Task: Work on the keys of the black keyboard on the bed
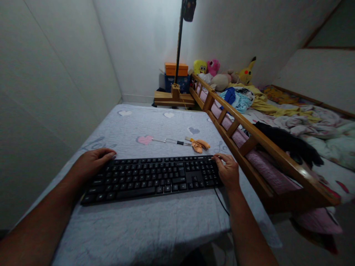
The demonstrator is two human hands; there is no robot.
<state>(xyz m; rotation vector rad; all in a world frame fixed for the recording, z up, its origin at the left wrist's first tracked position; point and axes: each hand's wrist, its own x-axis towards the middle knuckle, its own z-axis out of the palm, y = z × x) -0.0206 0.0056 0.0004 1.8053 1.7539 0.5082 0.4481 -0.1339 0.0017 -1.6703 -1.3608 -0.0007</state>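
A black keyboard [155, 179] lies across the cloth-covered table [155, 229]. At its left end rests my left hand [93, 162], fingers pressed together along the keyboard's edge and partly hidden. My right hand [227, 170] is over the upper right corner, pinching a small, thin cotton swab [214, 158] whose tip is near the keys. Beyond the keyboard lie a brush [189, 139], a crumpled orange cloth [197, 146] and a thin metal tool with a black grip [180, 143].
A wooden bed rail [249, 129] runs along the table's right side, with bedding and plush toys [200, 67] beyond. An orange box [176, 69] and a pole on a wooden base [166, 99] stand behind. The keyboard cable [220, 201] hangs toward the front edge.
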